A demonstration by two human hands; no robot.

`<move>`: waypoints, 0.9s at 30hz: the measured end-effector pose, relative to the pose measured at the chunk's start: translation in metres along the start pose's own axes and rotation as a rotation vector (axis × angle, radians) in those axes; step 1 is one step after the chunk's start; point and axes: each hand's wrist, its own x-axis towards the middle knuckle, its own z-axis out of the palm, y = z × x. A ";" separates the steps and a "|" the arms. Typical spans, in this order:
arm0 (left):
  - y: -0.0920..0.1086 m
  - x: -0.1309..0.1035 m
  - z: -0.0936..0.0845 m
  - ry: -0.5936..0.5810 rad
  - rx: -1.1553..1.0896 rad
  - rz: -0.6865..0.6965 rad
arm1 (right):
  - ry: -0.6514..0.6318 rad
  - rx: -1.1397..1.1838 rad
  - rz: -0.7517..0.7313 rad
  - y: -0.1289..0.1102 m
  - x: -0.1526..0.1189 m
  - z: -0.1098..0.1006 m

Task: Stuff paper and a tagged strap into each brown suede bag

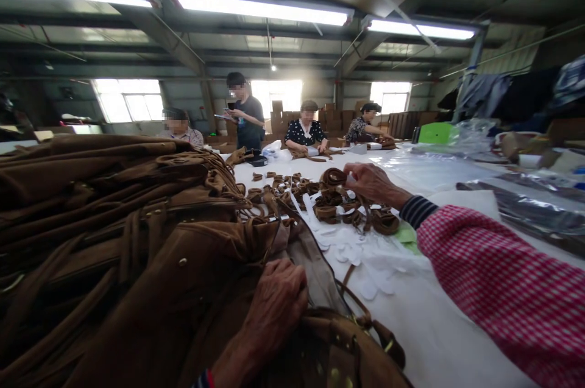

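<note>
My right hand [372, 182] reaches out over the table and grips a rolled brown strap [333, 178] above a heap of similar rolls. Below it lie several more coiled straps [326, 211] with white tags among them. Closer to me, my left hand [281, 293] rests with curled fingers on a brown bag [219, 254] at the edge of its opening, where the greyish lining [308, 254] shows. What the left fingers hold, if anything, is hidden. A strap with brass-coloured fittings [384, 339] hangs from the bag's right side.
A tall pile of brown bags [91, 193] fills the left side. White paper pieces [365, 263] lie on the white table [439, 315]. Clear plastic sheets [411, 165] cover the right part. Several people work beyond the table, one person [247, 114] standing.
</note>
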 end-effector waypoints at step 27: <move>0.007 0.004 -0.015 -0.095 0.142 0.090 | -0.248 0.398 -0.198 -0.040 -0.143 0.046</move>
